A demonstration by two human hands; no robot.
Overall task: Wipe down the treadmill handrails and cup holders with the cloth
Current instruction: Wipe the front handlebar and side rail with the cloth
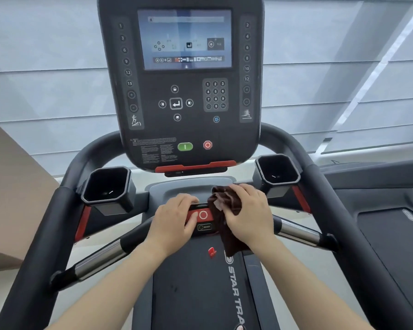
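Observation:
A dark brown cloth lies bunched on the middle of the treadmill's front crossbar, one end hanging down over it. My right hand presses flat on the cloth, fingers spread. Just to its left, my left hand rests on the bar, fingers laid over the edge of the grey tray and thumb near the red stop button. Two black cup holders stand either side, the left cup holder and the right cup holder, both empty. The left handrail and right handrail curve down past them.
The console with its lit screen rises straight ahead. Silver-and-black inner grip bars, the left grip bar and the right grip bar, angle outward below my hands. A red safety clip dangles over the belt. Another treadmill stands to the right.

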